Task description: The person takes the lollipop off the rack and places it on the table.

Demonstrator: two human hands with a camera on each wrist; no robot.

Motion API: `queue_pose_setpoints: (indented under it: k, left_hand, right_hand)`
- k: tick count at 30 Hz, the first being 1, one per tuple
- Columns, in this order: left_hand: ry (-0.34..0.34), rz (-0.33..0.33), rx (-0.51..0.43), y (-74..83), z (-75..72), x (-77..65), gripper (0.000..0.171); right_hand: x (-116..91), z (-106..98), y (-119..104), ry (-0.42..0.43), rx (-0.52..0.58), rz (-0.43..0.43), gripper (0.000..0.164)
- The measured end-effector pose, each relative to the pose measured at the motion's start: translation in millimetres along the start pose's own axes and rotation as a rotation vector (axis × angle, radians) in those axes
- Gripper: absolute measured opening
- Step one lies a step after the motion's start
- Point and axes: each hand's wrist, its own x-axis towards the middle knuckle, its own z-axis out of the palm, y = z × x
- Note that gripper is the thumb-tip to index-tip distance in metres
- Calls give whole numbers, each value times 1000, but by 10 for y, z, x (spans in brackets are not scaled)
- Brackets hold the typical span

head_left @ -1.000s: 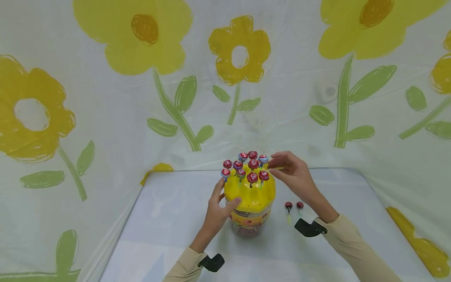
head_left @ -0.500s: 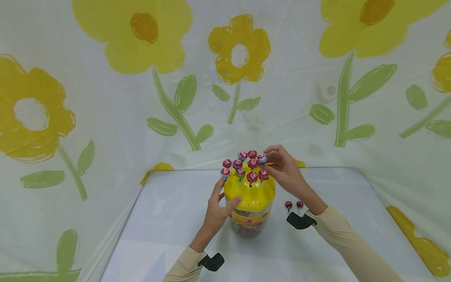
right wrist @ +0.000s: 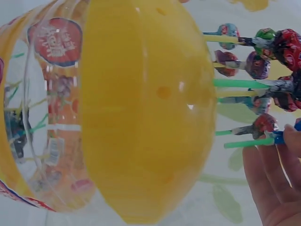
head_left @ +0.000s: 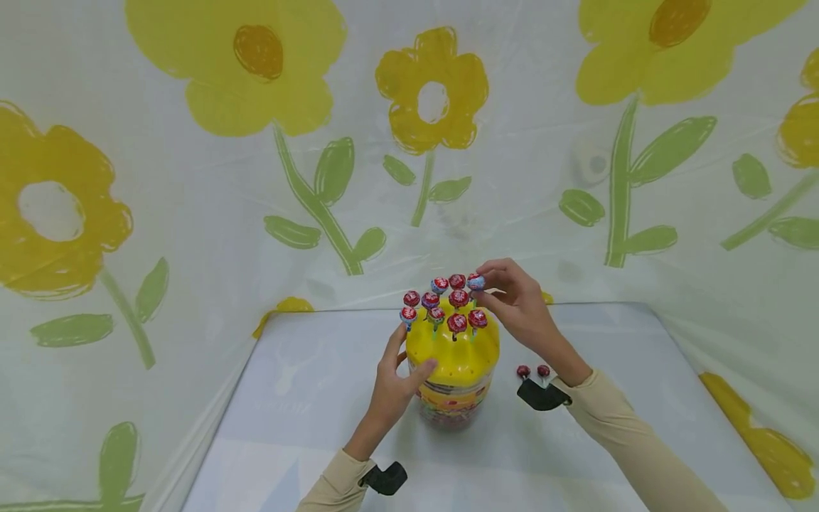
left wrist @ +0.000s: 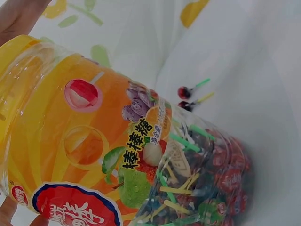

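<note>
A big clear jar of lollipops (left wrist: 84, 136) with a domed yellow lid (head_left: 451, 359) stands upright on the table. Several wrapped lollipops (head_left: 457, 323) stick up from holes in the lid. My left hand (head_left: 397, 380) holds the jar at its left, thumb over the lid's edge and fingers along the far side. With thumb and fingers, my right hand (head_left: 518, 302) pinches a blue-and-red lollipop (head_left: 476, 282) at the lid's right rear. In the right wrist view, the lower end of its green stick (right wrist: 244, 143) shows just off the lid.
Two dark-red lollipops (head_left: 523, 371) lie on the white table (head_left: 307, 412) right of the jar, partly behind the black right wrist camera (head_left: 542, 396). Behind the table hangs a white cloth (head_left: 512, 213) printed with yellow flowers.
My right hand has moved left to the blue-and-red lollipop, taken hold of it, and raised it slightly from the lid. The left hand has stayed on the jar.
</note>
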Motion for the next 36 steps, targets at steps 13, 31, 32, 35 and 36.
queue_pose_setpoints:
  k: [13,31,32,35,36]
  left_hand:
    - [4,0,-2,-14,5,-3,72]
    - [6,25,-8,-41,30,1,71]
    - [8,27,-7,-39,26,1,71]
    - [11,22,0,-30,17,-3,71]
    - [10,20,1,-28,16,-4,71]
  right_hand:
    - [-55,-186,129,1,21,27,36]
    - [-229,-491,152,32,-1,83,36]
    - [-237,-499,159,33,-2,86,36]
    - [-268,-525,176,38,-14,94,36]
    - [-280,-535,182,42,-18,96,36]
